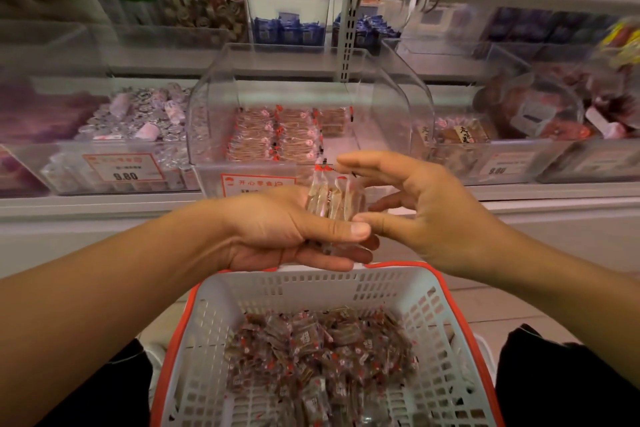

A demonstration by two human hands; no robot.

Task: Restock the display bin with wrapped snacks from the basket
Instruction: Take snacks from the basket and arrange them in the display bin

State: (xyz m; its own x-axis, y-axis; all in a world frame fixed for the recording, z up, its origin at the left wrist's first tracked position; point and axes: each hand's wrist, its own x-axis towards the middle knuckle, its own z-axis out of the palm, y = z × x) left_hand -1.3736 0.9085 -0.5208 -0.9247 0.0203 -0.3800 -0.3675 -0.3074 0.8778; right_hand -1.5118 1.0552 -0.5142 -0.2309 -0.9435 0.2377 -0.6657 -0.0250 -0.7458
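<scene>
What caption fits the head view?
Left hand holds snacks over the basket, facing the bin.

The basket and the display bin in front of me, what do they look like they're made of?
Basket: looks like rigid moulded plastic, matte white with slotted walls and an orange-red rim. Display bin: likely clear acrylic or similar hard plastic, glossy; the stacked snacks inside show straight through its curved walls.

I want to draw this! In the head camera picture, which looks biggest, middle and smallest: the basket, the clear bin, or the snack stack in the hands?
1. Basket, though it is nearest the camera.
2. Clear bin.
3. Snack stack, pinched in the left hand, plainly smallest.
</scene>
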